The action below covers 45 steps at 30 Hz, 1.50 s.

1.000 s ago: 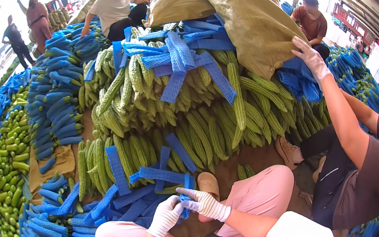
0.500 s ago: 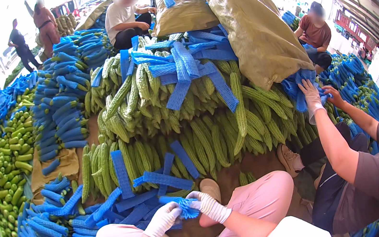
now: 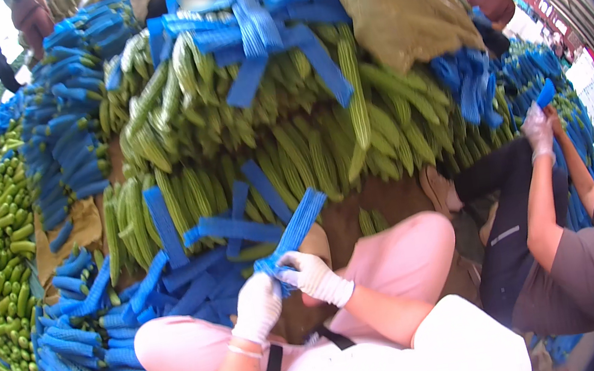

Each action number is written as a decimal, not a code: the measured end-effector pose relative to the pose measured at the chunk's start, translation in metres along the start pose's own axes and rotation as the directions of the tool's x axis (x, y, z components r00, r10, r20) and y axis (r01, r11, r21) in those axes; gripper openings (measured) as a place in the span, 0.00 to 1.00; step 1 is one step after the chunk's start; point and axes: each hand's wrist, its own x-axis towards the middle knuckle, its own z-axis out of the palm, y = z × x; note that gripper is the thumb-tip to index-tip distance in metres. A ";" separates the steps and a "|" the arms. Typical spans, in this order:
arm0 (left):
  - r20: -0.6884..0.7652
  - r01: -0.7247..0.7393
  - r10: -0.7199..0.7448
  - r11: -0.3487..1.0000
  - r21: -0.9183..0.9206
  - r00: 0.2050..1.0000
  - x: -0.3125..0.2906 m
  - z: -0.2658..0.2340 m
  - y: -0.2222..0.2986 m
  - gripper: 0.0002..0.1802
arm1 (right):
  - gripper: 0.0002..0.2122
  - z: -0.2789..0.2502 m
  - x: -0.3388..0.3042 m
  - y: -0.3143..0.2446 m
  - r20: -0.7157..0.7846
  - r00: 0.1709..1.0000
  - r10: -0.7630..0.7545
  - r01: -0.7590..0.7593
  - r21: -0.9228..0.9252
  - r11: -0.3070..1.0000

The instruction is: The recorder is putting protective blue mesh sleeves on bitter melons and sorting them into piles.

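Both hands wear white gloves and meet in front of my lap. My left hand (image 3: 258, 306) is closed on the lower end of a blue foam net sleeve (image 3: 299, 221). Pinching the same bunched end is my right hand (image 3: 315, 278). The rest of the sleeve sticks up and to the right, long and flat. More loose blue sleeves (image 3: 200, 279) lie in a heap just beyond my hands. Behind them stand stacked rows of ridged green bitter gourds (image 3: 308, 157), with several sleeves draped on top (image 3: 258, 28).
Sleeved gourds (image 3: 121, 362) are piled at my left, beside a heap of short green vegetables (image 3: 2, 250). A tan sheet (image 3: 401, 7) covers the back of the stack. At my right sits a co-worker (image 3: 581, 259), gloved hand raised with a blue sleeve. Other people are farther back.
The sleeve, scrunched between my hands before, now stretches upward from them. My view has tipped downward. The co-worker's hands have left the blue bundle and moved right, holding a sleeve.
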 end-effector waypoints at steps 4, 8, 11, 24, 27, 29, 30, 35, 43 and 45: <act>-0.066 -0.060 -0.204 0.036 -0.998 0.977 0.014 0.007 -0.017 0.18 | 0.10 0.012 -0.017 -0.009 0.236 0.962 0.133 -0.063 -0.284 0.957; -0.037 -0.092 -0.216 -0.253 -0.963 0.976 0.019 0.006 -0.014 0.20 | 0.07 0.002 -0.010 -0.008 0.204 0.927 -0.316 0.366 -0.300 0.881; -0.091 -0.010 -0.161 0.443 -0.896 0.983 0.018 0.035 -0.028 0.15 | 0.06 0.000 -0.009 -0.031 0.007 0.987 -0.163 0.150 0.357 0.922; -0.258 -0.495 0.525 0.851 0.176 0.811 0.043 -0.012 0.024 0.20 | 0.07 0.021 -0.042 -0.030 0.497 0.836 0.232 -0.407 0.277 0.870; -0.155 -0.233 0.184 0.875 -0.424 0.971 0.037 -0.006 0.031 0.22 | 0.08 0.025 -0.043 -0.037 0.615 0.771 0.164 -0.325 0.160 0.932; -0.162 -0.217 0.156 0.845 -0.490 0.974 0.042 0.001 0.022 0.22 | 0.08 0.029 -0.042 -0.040 0.638 0.765 0.091 -0.118 -0.001 0.993; -0.162 -0.198 0.129 0.811 -0.551 0.978 0.044 0.004 0.018 0.22 | 0.09 0.031 -0.042 -0.045 0.650 0.759 0.037 -0.008 -0.048 0.999; -0.121 -0.094 -0.009 0.573 -0.814 0.993 0.050 0.021 -0.001 0.25 | 0.09 0.035 -0.046 -0.055 0.734 0.662 0.155 -0.054 -0.159 0.986; -0.025 0.064 -0.189 0.451 -0.890 0.982 0.045 0.012 0.001 0.35 | 0.20 -0.154 0.037 -0.061 -0.632 0.775 -0.019 0.224 0.246 0.943; 0.118 0.202 -0.269 0.310 -0.929 0.956 0.049 0.009 0.007 0.41 | 0.34 -0.205 0.065 -0.086 -0.584 0.793 0.176 0.166 0.484 0.859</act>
